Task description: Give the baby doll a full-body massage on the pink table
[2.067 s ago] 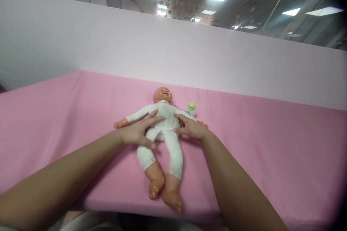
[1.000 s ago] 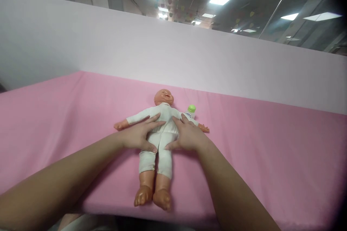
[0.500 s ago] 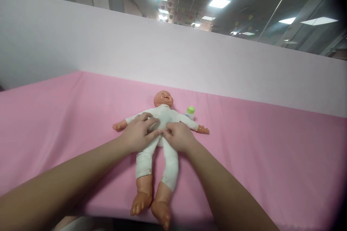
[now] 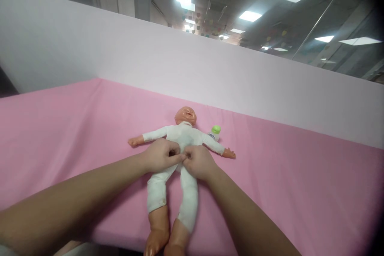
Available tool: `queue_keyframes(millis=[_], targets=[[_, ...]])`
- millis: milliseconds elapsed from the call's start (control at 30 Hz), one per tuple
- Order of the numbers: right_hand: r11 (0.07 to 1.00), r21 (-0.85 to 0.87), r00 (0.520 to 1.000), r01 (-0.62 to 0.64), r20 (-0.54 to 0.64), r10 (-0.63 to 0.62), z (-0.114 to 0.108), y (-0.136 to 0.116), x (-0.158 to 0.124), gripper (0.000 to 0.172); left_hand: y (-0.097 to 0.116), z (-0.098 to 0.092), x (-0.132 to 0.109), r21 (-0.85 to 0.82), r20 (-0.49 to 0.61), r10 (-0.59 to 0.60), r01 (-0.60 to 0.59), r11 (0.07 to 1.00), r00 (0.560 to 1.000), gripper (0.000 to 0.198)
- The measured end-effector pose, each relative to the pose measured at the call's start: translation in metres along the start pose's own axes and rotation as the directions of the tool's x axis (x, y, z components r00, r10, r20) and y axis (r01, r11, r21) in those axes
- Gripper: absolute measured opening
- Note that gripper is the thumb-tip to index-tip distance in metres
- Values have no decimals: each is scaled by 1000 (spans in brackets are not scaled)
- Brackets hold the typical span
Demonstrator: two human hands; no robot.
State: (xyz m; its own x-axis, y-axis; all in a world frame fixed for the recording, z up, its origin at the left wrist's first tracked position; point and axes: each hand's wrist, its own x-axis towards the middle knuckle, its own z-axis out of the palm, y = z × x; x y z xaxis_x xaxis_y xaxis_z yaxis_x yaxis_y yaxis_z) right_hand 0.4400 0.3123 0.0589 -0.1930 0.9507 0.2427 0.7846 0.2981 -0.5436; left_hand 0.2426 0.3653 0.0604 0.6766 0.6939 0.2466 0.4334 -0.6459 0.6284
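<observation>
- Lying on its back along the pink sheet (image 4: pixel 285 184), the doll (image 4: pixel 185 135) had its head at the far end and its feet at the near edge, a lie that left its whole front facing up, within reach of both hands.
- The left hand (image 4: pixel 159 156) rested on one side of the doll's belly, fingers bent inward, its thumb stretched toward the middle with a small gap above it.
- The right hand (image 4: pixel 201 163) mirrored it from the other side, fingers curled in close; the two thumb tips met, or nearly met, over the belly, probably so that both hands bore on the same spot evenly.
- Whether the fingertips pinched the white cloth or only pressed on it could not be told, since the knuckles hid them.
- Its arms lay spread wide, which kept them out from under the wrists; its legs ran down between the forearms, slightly apart.
- A bottle (image 4: pixel 214 133) with a green cap stood just beyond the doll's arm on the right, near yet out of the hands' way; contact with the sleeve was unclear.
- Behind the sheet rose a white panel (image 4: pixel 240 84).
</observation>
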Motion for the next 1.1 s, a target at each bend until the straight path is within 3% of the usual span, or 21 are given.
queue_keyframes(millis=[67, 167, 200, 233, 267, 333, 400, 467, 533, 600, 933, 1100], targets=[[986, 163, 985, -23, 170, -5, -12, -2, -4, 28, 3, -6, -3, -82, 104, -8, 16, 997, 995, 44], [877, 437, 880, -200, 474, -35, -31, -1, -8, 25, 4, -18, -4, -311, 340, -27, 140, 940, 940, 46], [829, 498, 855, -254, 517, -49, -34, 1, -8, 24, 3, -21, -4, -385, 420, -27, 205, 900, 907, 44], [789, 551, 864, -272, 501, -51, -36, 3, -7, 23, 0, -24, -2, -445, 474, -27, 266, 855, 880, 42], [766, 592, 905, -250, 425, -33, -36, 6, -5, 24, -3, -26, -1, -495, 483, -37, 307, 813, 875, 41], [796, 592, 989, -125, 138, 53, -31, 13, -1, 25, -13, -26, 4, -565, 362, -103, 306, 766, 926, 42], [892, 451, 984, -32, -142, 107, -21, 20, 4, 24, -24, -21, 8, -552, 101, -196, 218, 805, 975, 42], [949, 314, 964, -31, -243, 112, -12, 27, 9, 23, -34, -15, 12, -407, -115, -231, 167, 898, 966, 41], [963, 267, 961, -46, -250, 116, -6, 33, 13, 24, -43, -9, 15, -264, -214, -222, 162, 951, 951, 38], [963, 266, 963, -52, -241, 118, -3, 39, 14, 26, -48, -4, 17, -204, -231, -211, 165, 965, 950, 37], [950, 306, 966, -62, -221, 134, -1, 60, 15, 30, -51, 15, 27, -36, -306, -140, 135, 990, 942, 31], [937, 341, 955, -80, -244, 170, 6, 68, 18, 31, -60, 18, 30, -56, -330, -193, 185, 981, 924, 31]])
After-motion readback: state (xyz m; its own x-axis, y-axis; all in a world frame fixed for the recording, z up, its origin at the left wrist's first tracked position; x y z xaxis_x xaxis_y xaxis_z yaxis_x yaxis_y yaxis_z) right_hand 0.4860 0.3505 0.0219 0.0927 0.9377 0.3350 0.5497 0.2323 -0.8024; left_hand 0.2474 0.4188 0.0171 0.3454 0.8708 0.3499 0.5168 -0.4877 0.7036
